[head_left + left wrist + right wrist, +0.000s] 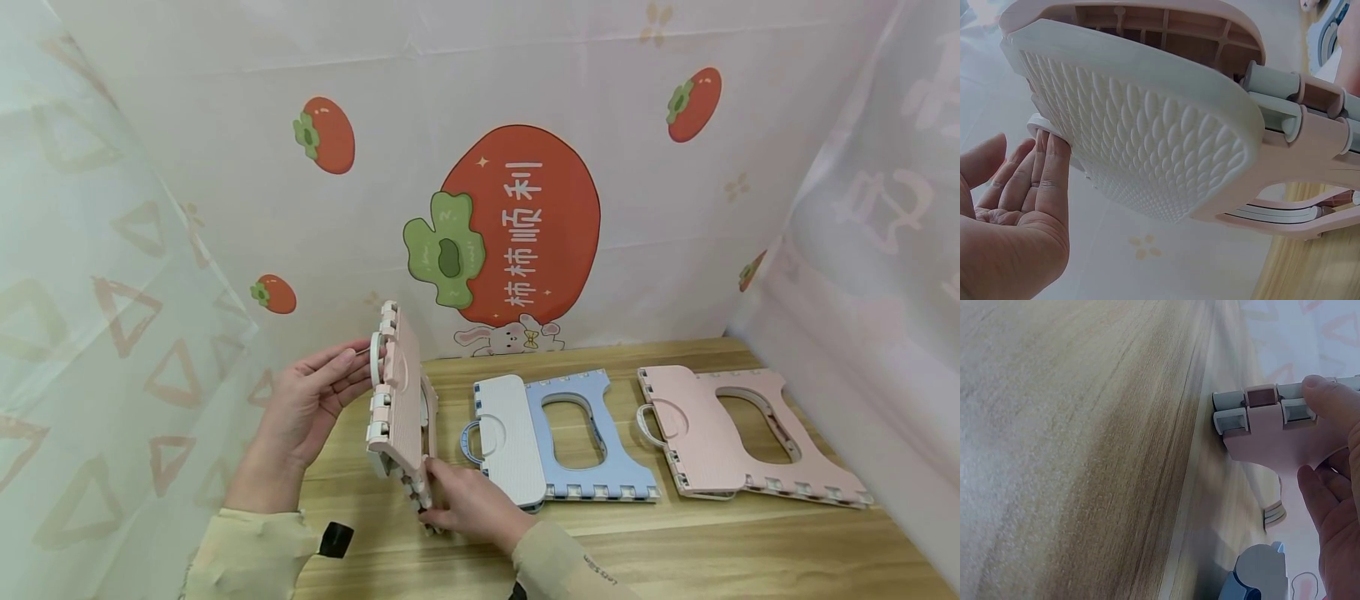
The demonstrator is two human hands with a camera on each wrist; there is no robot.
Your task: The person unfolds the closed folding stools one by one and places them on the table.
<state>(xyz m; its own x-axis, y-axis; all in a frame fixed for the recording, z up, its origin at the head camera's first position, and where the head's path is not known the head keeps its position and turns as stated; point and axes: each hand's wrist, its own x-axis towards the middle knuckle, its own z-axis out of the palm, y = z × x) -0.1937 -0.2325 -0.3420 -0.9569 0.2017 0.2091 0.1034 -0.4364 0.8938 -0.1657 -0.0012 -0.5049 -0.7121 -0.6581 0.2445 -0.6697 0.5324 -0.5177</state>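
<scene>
A pink and white folding step stool stands on edge, partly folded, at the left of the table. My right hand grips its lower hinged edge; in the right wrist view the thumb presses that edge and the fingers lie on the other side. Beside the top panel, my left hand reaches its nearly straight fingers into the white carry handle, thumb held apart. The left wrist view shows a white panel with raised oval bumps on the stool's underside, and the fingertips hidden behind the handle.
A blue and white folding stool lies flat to the right, close to my right hand. Beyond it lies another pink folding stool. A printed curtain stands behind the wooden table, with curtain on both sides too.
</scene>
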